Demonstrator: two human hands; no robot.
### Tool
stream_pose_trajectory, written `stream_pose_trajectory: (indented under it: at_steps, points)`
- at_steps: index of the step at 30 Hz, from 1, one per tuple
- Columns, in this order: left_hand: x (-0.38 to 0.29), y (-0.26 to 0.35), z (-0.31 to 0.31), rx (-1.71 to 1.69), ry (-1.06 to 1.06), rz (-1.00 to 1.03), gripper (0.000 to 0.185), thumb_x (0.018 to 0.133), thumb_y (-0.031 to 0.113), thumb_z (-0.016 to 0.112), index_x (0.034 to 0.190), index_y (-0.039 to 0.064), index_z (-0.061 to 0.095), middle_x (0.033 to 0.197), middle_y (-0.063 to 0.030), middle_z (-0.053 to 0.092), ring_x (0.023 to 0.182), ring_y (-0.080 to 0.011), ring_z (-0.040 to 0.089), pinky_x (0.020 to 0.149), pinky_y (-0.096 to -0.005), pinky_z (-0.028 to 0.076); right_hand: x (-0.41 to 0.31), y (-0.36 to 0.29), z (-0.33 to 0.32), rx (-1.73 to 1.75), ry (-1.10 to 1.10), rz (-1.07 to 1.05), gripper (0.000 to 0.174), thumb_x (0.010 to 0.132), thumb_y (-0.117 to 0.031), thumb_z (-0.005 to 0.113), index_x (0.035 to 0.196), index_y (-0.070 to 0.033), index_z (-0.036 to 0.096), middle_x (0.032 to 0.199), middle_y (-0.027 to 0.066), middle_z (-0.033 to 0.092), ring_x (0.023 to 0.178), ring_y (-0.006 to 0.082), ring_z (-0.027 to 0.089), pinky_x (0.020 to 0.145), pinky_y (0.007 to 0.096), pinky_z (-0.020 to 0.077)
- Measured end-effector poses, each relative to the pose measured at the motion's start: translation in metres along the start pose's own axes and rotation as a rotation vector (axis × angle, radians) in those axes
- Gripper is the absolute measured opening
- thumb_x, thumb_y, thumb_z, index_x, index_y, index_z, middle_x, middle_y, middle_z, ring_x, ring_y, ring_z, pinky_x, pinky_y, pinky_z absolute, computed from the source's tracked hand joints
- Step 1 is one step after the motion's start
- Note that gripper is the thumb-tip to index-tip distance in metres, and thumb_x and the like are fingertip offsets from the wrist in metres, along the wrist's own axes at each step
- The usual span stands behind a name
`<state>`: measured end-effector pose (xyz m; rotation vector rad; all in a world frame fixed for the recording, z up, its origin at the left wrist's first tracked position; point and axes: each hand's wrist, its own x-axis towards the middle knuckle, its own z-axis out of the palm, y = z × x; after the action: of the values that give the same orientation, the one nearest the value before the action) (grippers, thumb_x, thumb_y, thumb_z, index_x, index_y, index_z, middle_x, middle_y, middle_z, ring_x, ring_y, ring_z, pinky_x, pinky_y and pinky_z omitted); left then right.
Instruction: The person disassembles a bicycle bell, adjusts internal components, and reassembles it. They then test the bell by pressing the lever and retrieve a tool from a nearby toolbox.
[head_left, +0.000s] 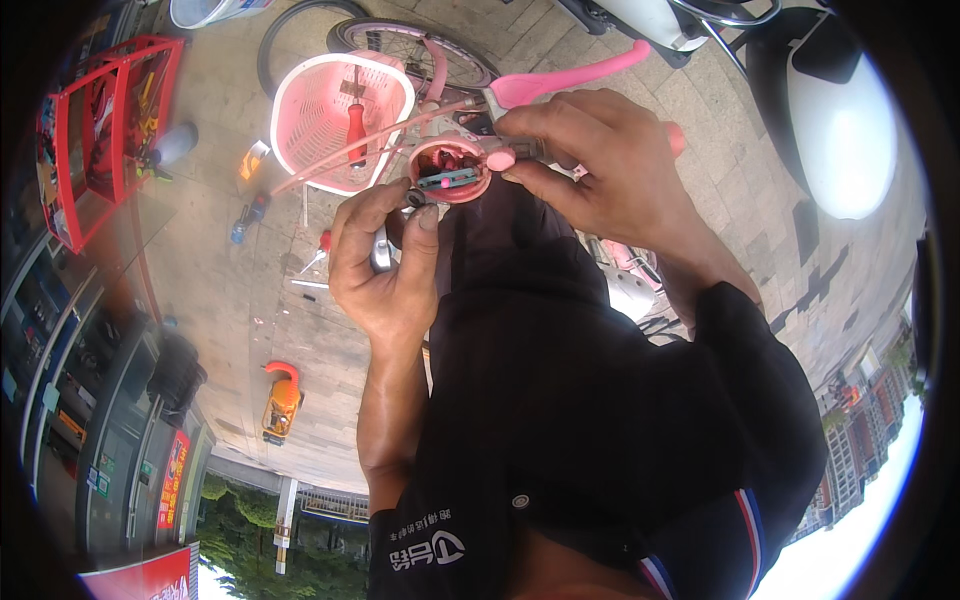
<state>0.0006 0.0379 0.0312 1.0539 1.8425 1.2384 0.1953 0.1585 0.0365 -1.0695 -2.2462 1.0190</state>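
A round pink housing (452, 196), probably a lamp shell, faces up with wires and a small greenish board (448, 178) inside. My left hand (386, 262) pinches a small dark cylindrical part (415, 198) between thumb and fingertip at the housing's lower left rim. Behind those fingers a shiny metal piece (382, 252) is partly hidden. My right hand (611, 161) closes thumb and fingers around a grey metal fitting with a pink rounded end (501, 158), right of the housing. Beyond it extends a pink curved plastic piece (562, 81).
A pink-and-white basket (283, 127) holds a red-handled screwdriver (356, 124). Behind are a bicycle wheel (360, 31) and pink frame tubes. A red tool rack (124, 127) stands left; loose tools and an orange machine (282, 405) lie on the paving. White scooters (844, 127) stand right.
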Motion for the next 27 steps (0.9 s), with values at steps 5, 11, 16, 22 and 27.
stream_pose_trajectory:
  at_steps: [5,11,16,22,27]
  points:
    - [-0.0007,-0.0015,-0.0005,-0.009,0.009,0.006,0.027,0.082,0.004,0.079,0.107,0.000,0.070,0.103,-0.0072,0.067,0.081,-0.0114,0.057,0.070,-0.0246,0.046,0.0014,-0.0013,-0.0028,0.014,-0.022,-0.013,0.027,0.079,-0.026,0.080,0.102,-0.013,0.072,0.080,0.0051,0.068,0.074,0.0280,0.067,0.063,0.0401,0.0505]
    - [-0.0014,-0.0009,-0.0007,-0.007,0.007,0.002,0.027,0.082,0.004,0.079,0.107,0.000,0.070,0.103,-0.0072,0.067,0.081,-0.0117,0.057,0.070,-0.0247,0.046,0.0008,0.0002,-0.0005,-0.007,-0.004,-0.024,0.028,0.078,-0.026,0.081,0.102,-0.013,0.071,0.079,0.0051,0.068,0.073,0.0277,0.067,0.063,0.0401,0.0501]
    - [-0.0002,-0.0011,-0.0005,-0.007,0.008,0.006,0.028,0.082,0.003,0.079,0.108,0.000,0.070,0.101,-0.0069,0.066,0.080,-0.0122,0.056,0.070,-0.0251,0.046,0.0016,0.0001,0.0008,0.034,0.032,-0.047,0.034,0.074,-0.016,0.086,0.105,-0.012,0.073,0.068,0.0001,0.057,0.060,0.0157,0.056,0.054,0.0308,0.0432]
    - [0.0006,0.0002,-0.0016,0.013,-0.004,0.005,0.028,0.082,0.003,0.079,0.108,-0.001,0.070,0.100,-0.0073,0.065,0.081,-0.0126,0.057,0.070,-0.0249,0.046,0.0007,0.0061,0.0060,-0.005,0.052,-0.083,0.035,0.073,-0.017,0.086,0.104,-0.012,0.072,0.069,-0.0003,0.060,0.063,0.0178,0.058,0.057,0.0323,0.0449]
    - [0.0009,-0.0012,-0.0010,0.003,0.003,-0.001,0.028,0.082,0.002,0.079,0.108,-0.001,0.070,0.101,-0.0077,0.065,0.081,-0.0129,0.057,0.069,-0.0249,0.047,0.0021,0.0020,0.0017,0.017,0.019,-0.058,0.035,0.073,-0.017,0.086,0.104,-0.011,0.072,0.071,0.0001,0.061,0.063,0.0188,0.058,0.058,0.0330,0.0451]
